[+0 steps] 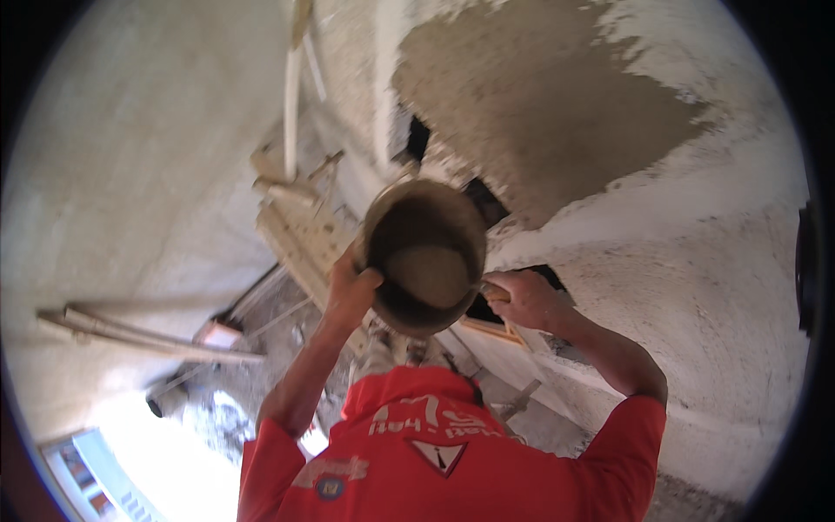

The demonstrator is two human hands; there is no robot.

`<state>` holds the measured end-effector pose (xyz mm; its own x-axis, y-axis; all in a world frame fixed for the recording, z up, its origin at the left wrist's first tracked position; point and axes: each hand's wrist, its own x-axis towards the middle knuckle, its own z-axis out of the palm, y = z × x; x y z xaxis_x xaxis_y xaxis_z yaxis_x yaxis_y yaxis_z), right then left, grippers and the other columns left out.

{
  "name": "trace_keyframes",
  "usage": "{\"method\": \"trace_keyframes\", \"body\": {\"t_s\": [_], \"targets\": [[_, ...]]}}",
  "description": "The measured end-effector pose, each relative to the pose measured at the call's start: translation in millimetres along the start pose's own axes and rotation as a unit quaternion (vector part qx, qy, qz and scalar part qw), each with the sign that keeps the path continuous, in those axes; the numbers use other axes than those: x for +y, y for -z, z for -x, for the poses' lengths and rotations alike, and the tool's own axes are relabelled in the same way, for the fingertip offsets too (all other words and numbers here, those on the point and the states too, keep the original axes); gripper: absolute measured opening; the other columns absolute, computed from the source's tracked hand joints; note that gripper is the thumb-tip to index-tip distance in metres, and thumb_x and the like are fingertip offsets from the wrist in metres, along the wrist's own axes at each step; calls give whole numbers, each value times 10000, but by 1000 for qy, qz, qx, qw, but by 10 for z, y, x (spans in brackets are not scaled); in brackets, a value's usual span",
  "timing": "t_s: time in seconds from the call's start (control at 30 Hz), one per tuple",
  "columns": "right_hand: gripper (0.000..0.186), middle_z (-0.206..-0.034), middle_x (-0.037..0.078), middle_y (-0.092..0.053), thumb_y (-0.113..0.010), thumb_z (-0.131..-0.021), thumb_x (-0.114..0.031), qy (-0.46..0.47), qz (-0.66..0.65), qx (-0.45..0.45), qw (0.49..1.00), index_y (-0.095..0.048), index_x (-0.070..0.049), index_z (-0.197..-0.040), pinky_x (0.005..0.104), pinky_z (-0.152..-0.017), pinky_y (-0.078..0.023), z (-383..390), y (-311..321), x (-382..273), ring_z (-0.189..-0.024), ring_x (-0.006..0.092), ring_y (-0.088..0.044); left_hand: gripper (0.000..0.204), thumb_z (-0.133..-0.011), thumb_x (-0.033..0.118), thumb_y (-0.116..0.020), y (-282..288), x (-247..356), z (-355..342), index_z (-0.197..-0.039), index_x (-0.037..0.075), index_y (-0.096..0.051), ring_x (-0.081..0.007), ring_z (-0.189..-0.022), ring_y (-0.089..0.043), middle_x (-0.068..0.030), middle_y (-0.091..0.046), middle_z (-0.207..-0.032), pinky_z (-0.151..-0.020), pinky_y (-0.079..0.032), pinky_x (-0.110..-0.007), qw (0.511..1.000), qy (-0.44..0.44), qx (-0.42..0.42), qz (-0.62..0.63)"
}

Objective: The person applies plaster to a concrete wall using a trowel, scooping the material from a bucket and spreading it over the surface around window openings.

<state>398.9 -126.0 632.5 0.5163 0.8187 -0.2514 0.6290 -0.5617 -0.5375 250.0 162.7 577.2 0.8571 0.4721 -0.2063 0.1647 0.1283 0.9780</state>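
A round, dirty bucket (470, 222) is held up in front of me, tilted so its mouth faces me. Grey, wet-looking mortar (428, 274) lies inside it. My left hand (350, 289) grips the bucket's left side, thumb toward the rim. At the opposite side, my right hand (528, 301) is closed round a short wooden tool handle (496, 293), right beside the rim. The working end of that tool cannot be made out. Beyond the bucket, a darker patch of damp plaster (557, 96) covers part of the pale wall (696, 287).
Dark openings (485, 202) break the wall behind the bucket. Below left are a wooden plank platform (300, 257) and an upright pole (291, 113). Long boards (156, 337) stretch at the left near a brick-like block (217, 333). Bright light enters at lower left.
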Motion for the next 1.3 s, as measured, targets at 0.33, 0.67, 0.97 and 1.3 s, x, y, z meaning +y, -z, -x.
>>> {"method": "trace_keyframes", "body": {"t_s": [0.33,0.67,0.97,1.3], "targets": [[491,-985,137,-682,-844,-749,-194,-42,45,59,996,-596,-32,-1141,392,-811,-538,586,1738,-1022,-886,289,-685,557,-720,-59,-534,0,61,13,-1275,-72,-582,-196,-959,-645,-120,-697,-1076,-870,-508,-298,999,26,24,34],[434,-1006,89,-730,-794,-845,-303,-183,-88,145,968,-692,-80,-1203,340,-741,-602,1115,2632,-985,-862,189,-696,550,-692,-48,-539,-187,-7,167,-1238,-77,-601,-209,-989,-645,-131,-697,-1077,-901,-506,-317,999,18,27,30],[670,-914,112,-671,-502,-964,-636,-185,291,441,828,-595,-131,-1394,376,-730,-571,1689,3449,-779,-738,206,-629,550,-686,-18,-552,-485,-73,323,-1229,-74,-609,-205,-975,-642,-121,-690,-1078,-880,-507,-314,998,50,-3,25],[382,-1069,208,-656,-681,-840,-104,-62,277,-31,958,-651,-54,-1217,433,-801,-583,765,1170,-342,-913,312,-690,556,-713,-8,-556,-672,-11,340,-1263,-67,-610,-176,-942,-619,-95,-691,-1041,-866,-494,-307,998,12,-29,-62]]}}
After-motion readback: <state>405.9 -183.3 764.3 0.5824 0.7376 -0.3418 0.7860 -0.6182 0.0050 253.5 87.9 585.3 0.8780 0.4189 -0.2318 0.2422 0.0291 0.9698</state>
